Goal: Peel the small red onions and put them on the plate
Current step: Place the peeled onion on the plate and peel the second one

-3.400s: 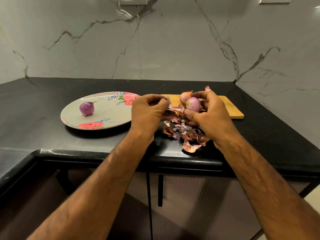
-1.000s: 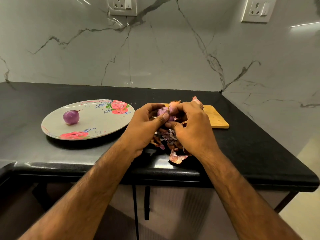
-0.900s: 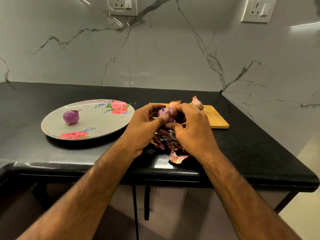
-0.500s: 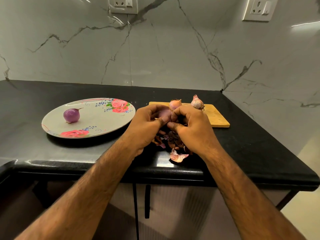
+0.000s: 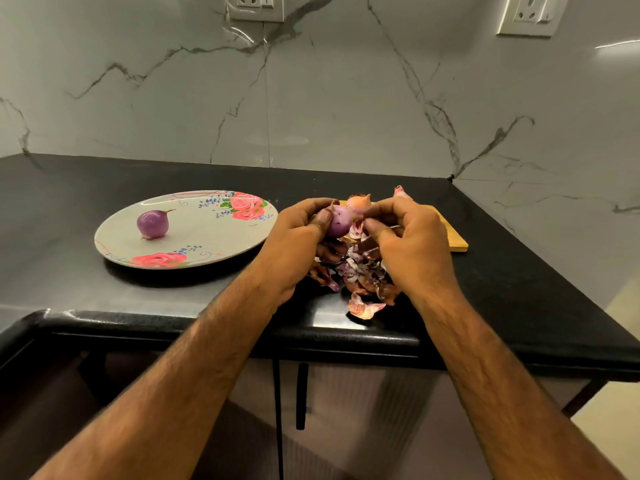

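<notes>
My left hand [image 5: 294,237] grips a small purple onion [image 5: 338,221] between thumb and fingers, just above a heap of peels [image 5: 353,271]. My right hand [image 5: 408,244] is beside it, fingers curled, pinching at skin by the onion's right side. One peeled purple onion [image 5: 152,224] lies on the floral plate [image 5: 207,237] to the left. Two unpeeled onions, one [image 5: 360,202] orange-skinned and one [image 5: 401,192] pinkish, sit on the wooden cutting board [image 5: 453,237] behind my hands.
The black countertop [image 5: 502,271] ends in a front edge near my forearms and a corner at the right. Marble walls with two sockets [image 5: 254,6] rise behind. Cabinet doors with dark handles [image 5: 301,396] are below.
My hands have parted a little, and the purple onion now shows clearly in my left hand. The right hand has drawn to the right with skin.
</notes>
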